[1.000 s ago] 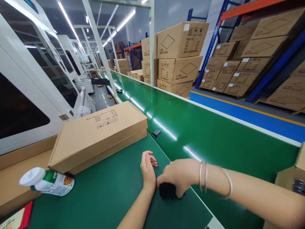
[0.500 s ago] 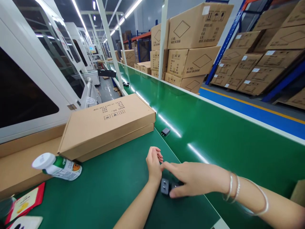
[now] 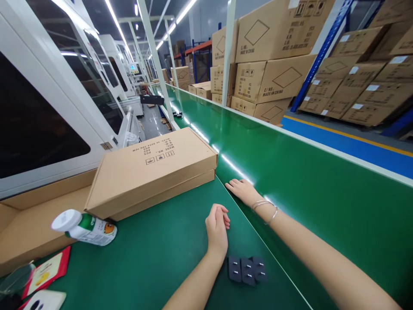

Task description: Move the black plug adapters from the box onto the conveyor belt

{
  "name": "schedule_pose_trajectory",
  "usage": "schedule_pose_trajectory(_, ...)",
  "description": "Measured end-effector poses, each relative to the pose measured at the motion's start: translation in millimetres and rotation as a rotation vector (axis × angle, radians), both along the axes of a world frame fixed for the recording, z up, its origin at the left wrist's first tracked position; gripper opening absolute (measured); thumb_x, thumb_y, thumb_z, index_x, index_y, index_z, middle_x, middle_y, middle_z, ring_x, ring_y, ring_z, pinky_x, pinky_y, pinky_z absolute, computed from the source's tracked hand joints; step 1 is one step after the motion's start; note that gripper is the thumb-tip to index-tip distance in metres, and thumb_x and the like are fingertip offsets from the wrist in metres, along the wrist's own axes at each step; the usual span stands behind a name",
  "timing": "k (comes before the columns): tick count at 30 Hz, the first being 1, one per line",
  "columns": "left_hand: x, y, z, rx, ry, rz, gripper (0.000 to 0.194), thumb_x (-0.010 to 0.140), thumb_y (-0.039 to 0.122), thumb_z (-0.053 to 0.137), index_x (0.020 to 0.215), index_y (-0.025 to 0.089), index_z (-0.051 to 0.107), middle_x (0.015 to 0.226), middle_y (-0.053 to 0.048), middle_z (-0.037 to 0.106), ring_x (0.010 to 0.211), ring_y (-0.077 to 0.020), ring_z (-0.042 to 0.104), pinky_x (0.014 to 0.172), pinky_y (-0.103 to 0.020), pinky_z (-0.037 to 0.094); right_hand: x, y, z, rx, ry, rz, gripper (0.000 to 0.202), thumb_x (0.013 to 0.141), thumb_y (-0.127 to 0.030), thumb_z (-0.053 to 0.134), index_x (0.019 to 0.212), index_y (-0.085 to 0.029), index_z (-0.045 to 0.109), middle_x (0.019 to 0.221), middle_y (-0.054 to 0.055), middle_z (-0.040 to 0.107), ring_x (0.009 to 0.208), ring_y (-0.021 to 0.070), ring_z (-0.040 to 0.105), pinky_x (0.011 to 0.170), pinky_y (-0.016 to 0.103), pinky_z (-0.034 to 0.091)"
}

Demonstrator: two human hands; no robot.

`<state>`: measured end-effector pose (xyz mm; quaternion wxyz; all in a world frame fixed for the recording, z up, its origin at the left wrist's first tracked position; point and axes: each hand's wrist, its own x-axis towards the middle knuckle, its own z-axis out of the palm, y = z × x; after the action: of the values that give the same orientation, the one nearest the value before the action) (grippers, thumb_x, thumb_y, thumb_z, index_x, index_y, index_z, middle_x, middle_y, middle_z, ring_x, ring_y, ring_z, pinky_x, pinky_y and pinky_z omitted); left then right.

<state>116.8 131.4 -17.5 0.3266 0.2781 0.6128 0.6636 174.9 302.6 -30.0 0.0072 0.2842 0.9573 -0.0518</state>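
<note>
My left hand (image 3: 218, 226) rests on the green tabletop (image 3: 151, 258) with its fingers curled closed; nothing shows in them. Close by its wrist, three black plug adapters (image 3: 248, 271) stand side by side in a row, metal prongs facing up. My right hand (image 3: 242, 190) reaches out over the near edge of the green belt (image 3: 309, 181), palm down, fingers stretched and slightly apart. What lies beneath its palm is hidden.
A flat carton (image 3: 151, 168) lies at the back of the table. To the left are a white and green bottle (image 3: 85, 228), an open cardboard tray (image 3: 45, 215) and a red packet (image 3: 48, 271). Stacked cartons (image 3: 271, 79) stand beyond the belt.
My right hand has left the adapters and moved forward to the belt. The lone adapter seen there before no longer shows. My left hand stays curled; the view has shifted slightly.
</note>
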Motion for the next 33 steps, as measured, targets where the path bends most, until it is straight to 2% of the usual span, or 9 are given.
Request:
schedule_pose_trajectory(3, 0, 0, -0.2, -0.002, 0.009, -0.002, 0.045, 0.086, 0.059, 0.038, 0.071, 0.019, 0.051, 0.054, 0.002, 0.046, 0.048, -0.01, 0.043, 0.046, -0.019, 0.036, 22, 1, 9.4, -0.049, 0.052, -0.055, 0.024, 0.082, -0.005, 0.046, 0.098, -0.016, 0.059, 0.102, 0.011, 0.063, 0.099, 0.0208, 0.056, 0.087, 0.032, 0.04)
schedule_pose_trajectory(6, 0, 0, 0.2, 0.004, 0.012, -0.012, 0.042, 0.087, 0.055, 0.039, 0.07, 0.019, 0.051, 0.054, 0.002, 0.046, 0.048, -0.0097, 0.042, 0.046, -0.019, 0.036, 67, -13, 23.8, -0.135, 0.107, -0.115, 0.03, 0.078, -0.014, 0.053, 0.108, -0.02, 0.054, 0.107, 0.005, 0.062, 0.094, 0.0174, 0.058, 0.079, 0.026, 0.045)
schedule_pose_trajectory(8, 0, 1, 0.8, 0.015, 0.011, -0.014, 0.04, 0.088, 0.053, 0.039, 0.069, 0.019, 0.051, 0.054, 0.002, 0.046, 0.048, -0.0095, 0.042, 0.046, -0.019, 0.036, 101, -37, 31.7, -0.273, 0.144, -0.129, 0.033, 0.077, -0.022, 0.054, 0.11, -0.021, 0.053, 0.107, 0.003, 0.062, 0.093, 0.0155, 0.059, 0.074, 0.023, 0.048)
schedule_pose_trajectory(11, 0, 1, 1.6, 0.032, 0.001, -0.003, 0.038, 0.088, 0.05, 0.04, 0.07, 0.018, 0.051, 0.054, 0.002, 0.047, 0.048, -0.0094, 0.042, 0.046, -0.019, 0.037, 136, -86, 36.3, -0.699, 0.236, -0.195, 0.037, 0.07, -0.027, 0.057, 0.106, -0.022, 0.056, 0.109, 0.004, 0.061, 0.1, 0.0183, 0.058, 0.075, 0.024, 0.05)
schedule_pose_trajectory(14, -2, 1, 1.9, 0.037, -0.009, 0.005, 0.036, 0.088, 0.048, 0.04, 0.07, 0.019, 0.051, 0.054, 0.002, 0.047, 0.047, -0.0095, 0.043, 0.047, -0.019, 0.037, 147, -131, 32.2, -0.818, 0.302, -0.276, 0.046, 0.064, -0.022, 0.055, 0.11, -0.026, 0.056, 0.113, 0.003, 0.06, 0.104, 0.0196, 0.057, 0.078, 0.027, 0.051)
schedule_pose_trajectory(17, -3, 1, 1.8, 0.036, -0.006, 0.008, 0.035, 0.088, 0.047, 0.04, 0.07, 0.019, 0.051, 0.054, 0.003, 0.047, 0.047, -0.0094, 0.044, 0.047, -0.019, 0.038, 141, -155, 25.5, -0.779, 0.361, -0.302, 0.051, 0.067, -0.021, 0.051, 0.118, -0.027, 0.052, 0.117, 0.004, 0.058, 0.109, 0.0195, 0.055, 0.084, 0.029, 0.051)
schedule_pose_trajectory(22, -3, 2, 0.4, 0.045, 0.006, 0.011, 0.033, 0.088, 0.044, 0.04, 0.071, 0.018, 0.051, 0.054, 0.003, 0.047, 0.046, -0.0089, 0.043, 0.047, -0.018, 0.037, 130, -159, 23.1, -0.624, 0.27, -0.207, 0.052, 0.074, -0.026, 0.057, 0.125, -0.029, 0.048, 0.128, 0.003, 0.054, 0.111, 0.0207, 0.055, 0.091, 0.034, 0.048)
schedule_pose_trajectory(29, -4, 5, -3.1, 0.054, 0.012, 0.01, 0.035, 0.088, 0.046, 0.04, 0.07, 0.018, 0.051, 0.054, 0.003, 0.048, 0.045, -0.0086, 0.044, 0.045, -0.017, 0.038, 128, -165, 31.2, -0.469, 0.242, -0.162, 0.035, 0.08, -0.025, 0.053, 0.114, -0.026, 0.056, 0.108, 0.003, 0.066, 0.091, 0.0211, 0.064, 0.076, 0.034, 0.051)
schedule_pose_trajectory(33, -4, 5, -3.4, 0.053, 0.014, 0.012, 0.033, 0.088, 0.043, 0.041, 0.07, 0.018, 0.052, 0.053, 0.003, 0.048, 0.045, -0.0084, 0.044, 0.045, -0.017, 0.038, 126, -175, 35.4, -0.238, 0.261, -0.04, 0.054, 0.074, -0.022, 0.062, 0.125, -0.025, 0.048, 0.122, 0.005, 0.059, 0.104, 0.0238, 0.059, 0.086, 0.039, 0.049)
